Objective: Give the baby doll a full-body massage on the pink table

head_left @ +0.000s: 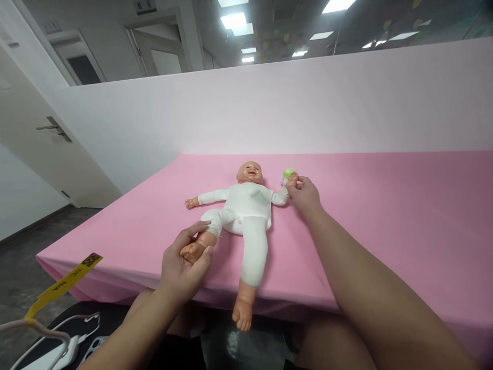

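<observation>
The doll (246, 203) lies on its back on the pink counter (385, 221), head far, legs pointing near. The left hand (179, 264) is closed around the foot (192, 251) and ankle of the leg on the scene's left, with the thumb on the near side and the fingers lying over the shin; that leg is bent and turned out to the left. The right hand (307, 198) pinches the doll's wrist and hand on the scene's right, and that arm (280, 196) is bent at the elbow.

As for progress, two limbs are in hand, diagonally across the body, and both grips look settled. The other arm (211, 197) rests outstretched to the left with no hand on it, and the other leg (254, 252) lies straight, its foot past the near edge, also unheld. Whether either of those has had its turn, one view cannot tell.

A jar (288, 176) with a green top is just behind the doll's right-side hand, partly hidden; whether they touch is unclear. Its top looks to be on, and I judge it unused at this moment. A yellow tag (63, 285) hangs on a cable (42, 329) at the near left.
</observation>
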Demonstrator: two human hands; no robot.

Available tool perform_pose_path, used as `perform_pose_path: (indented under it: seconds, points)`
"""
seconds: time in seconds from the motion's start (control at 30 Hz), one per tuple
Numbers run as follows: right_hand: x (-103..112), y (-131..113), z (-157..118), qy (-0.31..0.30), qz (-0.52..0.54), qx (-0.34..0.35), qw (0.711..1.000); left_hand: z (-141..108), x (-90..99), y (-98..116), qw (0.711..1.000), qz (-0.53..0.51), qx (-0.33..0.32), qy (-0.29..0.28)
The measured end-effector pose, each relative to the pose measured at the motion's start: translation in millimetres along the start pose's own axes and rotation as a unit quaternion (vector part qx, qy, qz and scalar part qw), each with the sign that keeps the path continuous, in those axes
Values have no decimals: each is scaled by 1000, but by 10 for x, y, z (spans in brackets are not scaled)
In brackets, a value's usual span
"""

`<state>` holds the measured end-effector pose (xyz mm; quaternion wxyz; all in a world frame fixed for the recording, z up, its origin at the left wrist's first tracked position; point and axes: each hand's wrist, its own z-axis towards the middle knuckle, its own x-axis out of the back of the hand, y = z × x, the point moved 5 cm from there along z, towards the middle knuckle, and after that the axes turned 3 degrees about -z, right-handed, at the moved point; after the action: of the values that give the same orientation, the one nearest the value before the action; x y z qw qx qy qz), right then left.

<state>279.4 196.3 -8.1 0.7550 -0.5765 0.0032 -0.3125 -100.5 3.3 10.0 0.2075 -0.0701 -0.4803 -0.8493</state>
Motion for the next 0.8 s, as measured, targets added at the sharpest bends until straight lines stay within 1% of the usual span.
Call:
perform_pose_path:
  seconds: [0.07, 0.1, 0.13, 0.2, 0.27, 0.33, 0.43, 0.57, 0.7, 0.8]
  points:
    - [-101, -264, -151, -16, -4, 67, 998, 144, -63, 40, 1000, -2, -2, 5]
    - [-161, -392, -236, -34, -11, 97, 995, 227, -100, 67, 1000, -1, -7, 6]
    - [-228, -518, -324, -65, -17, 132, 989, 315, -140, 98, 1000, -1, -14, 7]
    - [-344, -740, -494, -124, -53, 208, 969, 501, -231, 150, 1000, -5, -30, 6]
    - [-425, -884, -617, -165, -107, 264, 944, 684, -335, 171, 999, -9, -35, 1]
    - [-469, -961, -678, -189, -152, 295, 924, 845, -447, 155, 999, -12, -28, -10]
    - [-487, -1016, -703, -209, -180, 317, 908, 1020, -604, 72, 1000, -3, -5, -23]
    - [-475, -1048, -707, -210, -187, 323, 904, 1138, -737, -77, 999, 39, 22, -28]
    - [-480, -1023, -707, -209, -166, 321, 909, 1167, -742, -178, 998, 33, 38, -26]
    - [-485, -952, -678, -197, -158, 295, 922, 1131, -693, -180, 999, 7, 36, -33]
